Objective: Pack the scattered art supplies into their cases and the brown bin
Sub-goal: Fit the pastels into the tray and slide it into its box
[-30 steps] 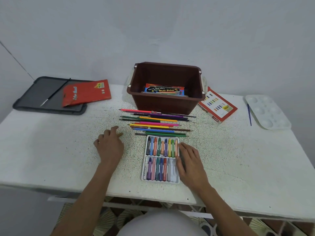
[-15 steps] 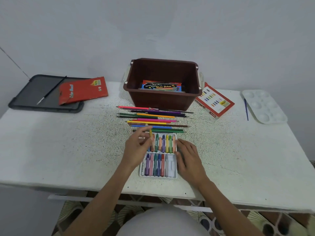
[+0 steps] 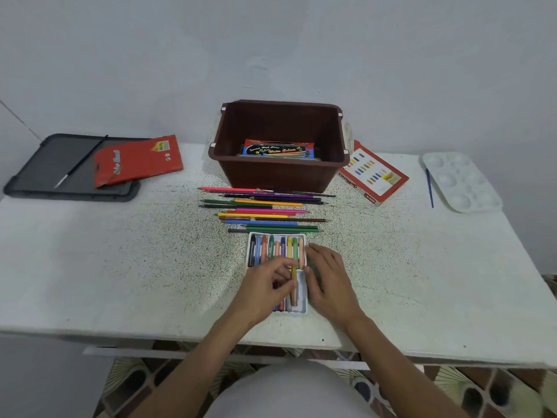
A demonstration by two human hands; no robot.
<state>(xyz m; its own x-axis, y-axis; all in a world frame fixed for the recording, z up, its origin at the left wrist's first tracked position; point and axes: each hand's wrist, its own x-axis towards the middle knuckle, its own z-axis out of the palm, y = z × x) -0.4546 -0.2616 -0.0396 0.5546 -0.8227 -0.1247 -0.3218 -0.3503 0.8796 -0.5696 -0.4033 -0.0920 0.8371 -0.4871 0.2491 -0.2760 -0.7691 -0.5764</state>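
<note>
A white crayon tray [image 3: 303, 236] with two rows of oil pastels lies at the table's near middle. My left hand [image 3: 265, 288] pinches a yellow-brown pastel [image 3: 294, 285] over the tray's near row, at its right end. My right hand [image 3: 327, 277] rests flat against the tray's right edge. Several coloured pencils [image 3: 265, 209] lie in a loose row between the tray and the brown bin [image 3: 280, 173]. A watercolour box [image 3: 278, 149] lies inside the bin.
A red pastel box [image 3: 372, 176] sits right of the bin, with a blue brush [image 3: 429, 188] and a white palette [image 3: 461, 181] farther right. At the far left a dark lid [image 3: 39, 176] carries a brush [image 3: 80, 164] and a red pencil case [image 3: 137, 159].
My left hand moved from the bare table at the left to the tray, carrying a pastel, and now holds it over the near row. My right hand stayed at the tray's right edge.
</note>
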